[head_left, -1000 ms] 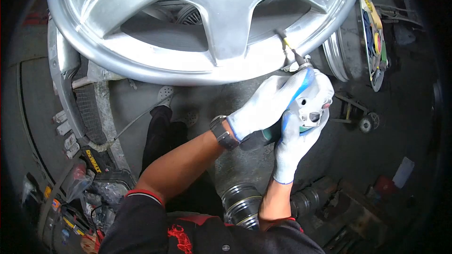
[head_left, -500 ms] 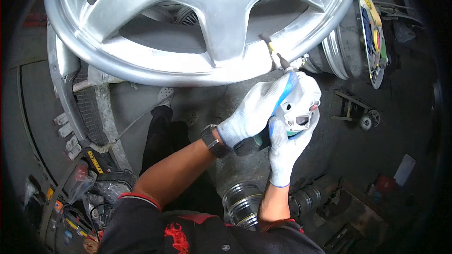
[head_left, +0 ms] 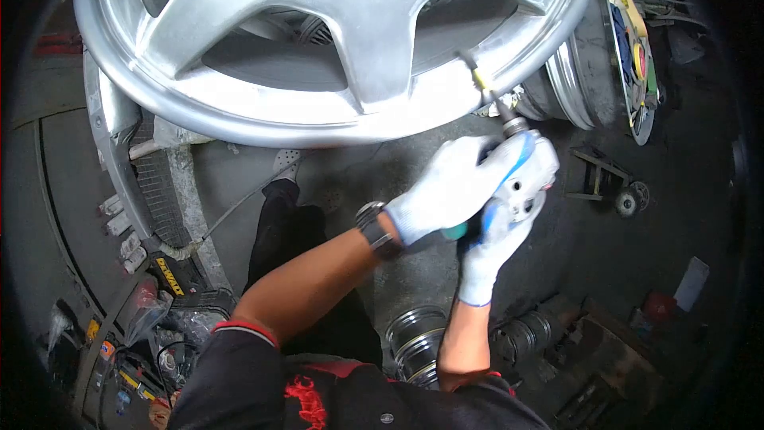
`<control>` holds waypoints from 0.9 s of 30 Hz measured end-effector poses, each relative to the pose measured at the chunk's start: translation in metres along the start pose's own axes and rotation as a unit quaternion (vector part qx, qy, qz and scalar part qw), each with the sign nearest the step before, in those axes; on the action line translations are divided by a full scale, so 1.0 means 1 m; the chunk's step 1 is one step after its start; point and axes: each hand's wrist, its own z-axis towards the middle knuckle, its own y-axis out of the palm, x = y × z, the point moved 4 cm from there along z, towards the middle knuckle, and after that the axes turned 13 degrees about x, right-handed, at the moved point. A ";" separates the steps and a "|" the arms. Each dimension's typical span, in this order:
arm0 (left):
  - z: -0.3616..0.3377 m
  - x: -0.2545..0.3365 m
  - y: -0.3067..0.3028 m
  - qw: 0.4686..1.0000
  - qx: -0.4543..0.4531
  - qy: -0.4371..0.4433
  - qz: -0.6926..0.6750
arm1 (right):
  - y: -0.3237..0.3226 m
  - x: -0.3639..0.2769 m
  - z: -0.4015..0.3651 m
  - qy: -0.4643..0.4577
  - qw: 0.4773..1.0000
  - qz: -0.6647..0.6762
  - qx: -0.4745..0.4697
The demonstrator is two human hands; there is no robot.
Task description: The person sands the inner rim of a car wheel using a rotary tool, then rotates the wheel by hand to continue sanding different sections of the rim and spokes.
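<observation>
A large silver alloy wheel (head_left: pixel 374 56) with broad spokes fills the upper middle, bright along its inner lip. My left hand (head_left: pixel 454 183), in a white glove with blue coating, closes round the front of a die grinder (head_left: pixel 521 183). Lower on the same tool, my right hand (head_left: pixel 495 263) is wrapped about its body, in a matching glove. A thin shaft runs forward from the grinder to a blurred sanding tip (head_left: pixel 476 78), which overlaps the wheel's lower right lip. Some of the grinder's green body is hidden behind my fingers.
At right, another wheel (head_left: pixel 569 84) stands beside a round tray of tapes and cloths (head_left: pixel 637 56). A small wheeled stand (head_left: pixel 609 183) sits on the floor below. Tools and bags (head_left: pixel 159 326) crowd the lower left, and a shiny rim (head_left: pixel 418 338) lies near my body.
Both hands and the grinder have moved to the right, and the sanding tip has shifted right along the wheel's lip. My hold on the tool stays the same.
</observation>
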 end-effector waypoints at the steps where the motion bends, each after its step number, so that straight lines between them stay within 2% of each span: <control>1: -0.008 -0.004 -0.006 0.997 0.023 0.066 0.015 | -0.002 0.003 -0.006 -0.010 1.000 -0.008 -0.015; 2: -0.015 -0.006 -0.011 0.990 0.045 0.131 0.030 | -0.002 0.005 -0.012 -0.021 0.999 -0.015 -0.030; 3: -0.023 -0.003 -0.015 0.965 0.065 0.245 0.064 | -0.004 0.007 -0.018 0.008 0.999 -0.048 -0.012; 4: -0.022 -0.006 -0.013 0.965 0.063 0.245 0.065 | -0.005 0.005 -0.016 0.008 0.999 -0.047 -0.010; 6: -0.011 -0.011 -0.007 0.997 0.006 0.052 0.055 | -0.001 0.000 -0.008 0.018 0.998 0.033 -0.053; 7: -0.007 -0.002 -0.003 0.984 0.021 0.113 0.132 | -0.003 0.002 -0.005 0.024 0.999 0.022 -0.003; 8: -0.002 0.004 0.000 0.984 0.020 0.116 0.134 | 0.001 0.003 -0.002 0.021 0.999 0.024 -0.002; 10: 0.003 0.010 0.004 0.996 0.007 0.073 0.047 | 0.003 0.002 -0.001 0.009 0.997 0.061 0.038; 12: -0.001 0.000 -0.007 0.990 0.012 0.107 0.087 | 0.002 0.008 -0.010 -0.002 0.998 0.062 0.022; 14: -0.017 -0.014 -0.019 0.996 0.012 0.071 0.053 | 0.002 0.012 -0.029 0.013 0.999 0.027 -0.012; 15: -0.038 0.003 -0.024 0.898 0.085 0.386 0.192 | 0.003 0.011 -0.037 0.030 0.999 0.018 -0.012; 16: -0.043 0.001 -0.022 0.900 0.083 0.384 0.189 | 0.003 0.010 -0.039 0.029 0.999 0.014 -0.010; 18: -0.044 0.006 -0.024 0.954 0.068 0.240 0.166 | 0.005 0.011 -0.043 0.099 0.993 0.056 -0.008; 19: -0.039 0.003 -0.022 0.990 0.064 0.014 0.122 | 0.005 0.011 -0.039 0.106 0.993 0.050 -0.011; 20: -0.032 0.001 -0.019 0.981 0.075 0.042 0.175 | 0.005 0.012 -0.033 0.112 0.993 0.043 -0.012; 22: -0.018 0.011 -0.013 0.991 0.031 0.029 0.129 | 0.013 -0.001 -0.023 0.092 0.994 0.058 0.010; 24: -0.004 0.017 -0.005 0.989 0.018 0.081 0.120 | 0.013 -0.002 -0.015 0.074 0.994 0.056 0.053; 26: 0.001 0.017 -0.003 0.977 0.021 0.174 0.125 | 0.007 0.005 -0.016 0.084 0.992 0.054 0.076; 27: -0.002 0.019 -0.007 0.977 0.018 0.171 0.125 | 0.007 0.007 -0.020 0.086 0.992 0.052 0.079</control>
